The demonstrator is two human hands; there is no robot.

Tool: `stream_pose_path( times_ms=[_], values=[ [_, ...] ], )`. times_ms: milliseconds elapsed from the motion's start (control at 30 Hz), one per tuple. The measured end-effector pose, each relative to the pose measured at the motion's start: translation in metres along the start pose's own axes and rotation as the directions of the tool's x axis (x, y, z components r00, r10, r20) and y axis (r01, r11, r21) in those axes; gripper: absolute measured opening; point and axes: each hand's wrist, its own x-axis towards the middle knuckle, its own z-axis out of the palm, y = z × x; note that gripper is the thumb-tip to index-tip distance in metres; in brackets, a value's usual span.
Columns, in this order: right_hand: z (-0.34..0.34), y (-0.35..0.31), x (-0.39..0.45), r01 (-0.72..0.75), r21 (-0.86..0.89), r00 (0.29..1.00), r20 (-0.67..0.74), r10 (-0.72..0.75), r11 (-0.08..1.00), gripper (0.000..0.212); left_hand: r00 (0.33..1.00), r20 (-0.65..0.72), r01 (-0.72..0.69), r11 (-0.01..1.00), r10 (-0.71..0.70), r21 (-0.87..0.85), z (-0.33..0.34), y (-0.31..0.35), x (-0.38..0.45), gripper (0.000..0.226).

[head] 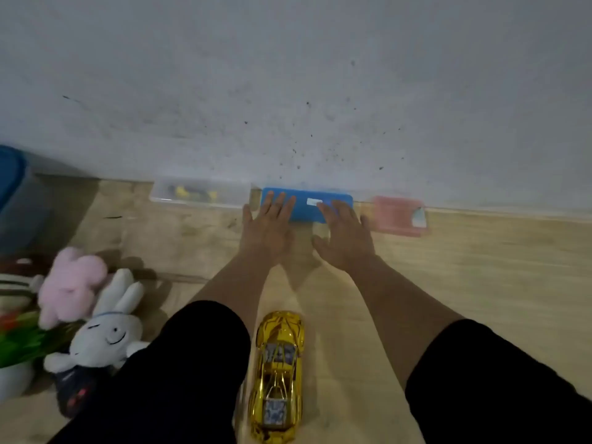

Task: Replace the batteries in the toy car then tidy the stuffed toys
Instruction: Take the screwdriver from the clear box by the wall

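Both hands reached forward over the wooden floor (480,267) toward a blue box (307,205) that lay against the base of the grey wall (288,75). The left hand (267,227) was spread flat, palm down, its fingertips over the left end of the blue box's lid; the right hand (344,235) was likewise splayed, its fingers lying over the right part of the lid near a small white label (314,201). Neither hand gripped anything, and whether the palms pressed on the lid or only hovered could not be told. A clear plastic box (198,193) with yellow bits inside sat just left of the blue one, and a blurred pink case (400,216) lay just right of it, both along the wall. The gold toy car (278,376) stood on the floor between the person's black-clad knees, nose pointing toward the wall, well apart from the hands. At the left, the stuffed toys lay in a heap: a pink plush (72,283) behind a white rabbit (105,334), with a striped toy (16,283) partly cut off by the frame edge. A blue bin (12,187) stood in the far left corner.
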Motion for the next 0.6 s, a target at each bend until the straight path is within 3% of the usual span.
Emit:
stream_pose_path(
  times_ms=[100, 167, 333, 467, 600],
  values=[
    [0.010, 0.006, 0.015, -0.003, -0.079, 0.999, -0.049, 0.000, 0.997, 0.061, 0.999, -0.033, 0.019, 0.999, -0.018, 0.029, 0.008, 0.000, 0.014, 0.054],
    [0.022, 0.009, 0.020, 0.013, -0.082, 0.986, -0.164, -0.026, 0.997, 0.055, 0.996, -0.080, 0.040, 0.999, -0.040, 0.005, 0.013, 0.000, 0.019, 0.050],
    [0.048, 0.019, 0.039, 0.013, -0.235, 0.817, -0.558, -0.146, 0.972, 0.048, 0.942, -0.333, 0.033, 0.999, -0.030, 0.004, 0.022, 0.000, 0.030, 0.045],
    [0.059, 0.020, 0.047, 0.014, -0.380, 0.765, -0.591, -0.254, 0.925, 0.049, 0.930, -0.366, 0.025, 1.000, -0.027, -0.011, 0.024, 0.000, 0.035, 0.046],
    [0.065, 0.024, 0.056, 0.019, -0.641, 0.764, -0.486, -0.425, 0.767, 0.051, 0.931, -0.363, 0.025, 0.999, -0.032, -0.024, 0.024, -0.002, 0.036, 0.049]
  ],
)
